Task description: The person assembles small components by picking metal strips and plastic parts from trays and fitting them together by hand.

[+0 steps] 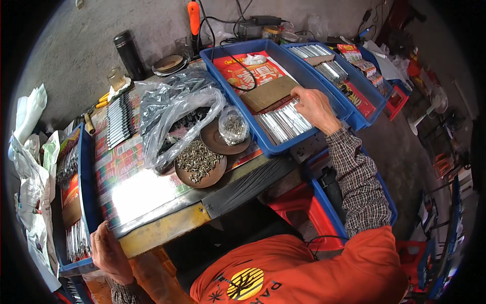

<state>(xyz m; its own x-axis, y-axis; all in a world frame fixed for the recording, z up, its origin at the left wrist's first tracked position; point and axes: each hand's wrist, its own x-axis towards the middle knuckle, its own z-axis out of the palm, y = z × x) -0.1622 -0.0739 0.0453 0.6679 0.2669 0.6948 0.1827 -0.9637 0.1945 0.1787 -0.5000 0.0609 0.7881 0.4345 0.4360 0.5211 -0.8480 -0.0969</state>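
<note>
My right hand (315,109) reaches into a blue tray (276,148), its fingers bent and pinched at the upper end of a row of slim silver metal pieces (283,123). The gripped piece is mostly hidden by the hand. A brown cardboard strip (272,94) lies just beyond this row. At the lower left, my left hand (110,254) is by the table corner, beside another blue tray (90,197) with similar metal pieces (77,242). Its fingers are curled together; whatever they hold, if anything, is hidden.
Small metal fasteners fill a round brown dish (200,164); a second dish (223,138) carries a bagged lot (234,127). Clear plastic bags (179,109) cover dark parts. Thin metal rods (119,120) lie in a row. A black flask (129,55) and an orange-handled tool (194,17) stand behind.
</note>
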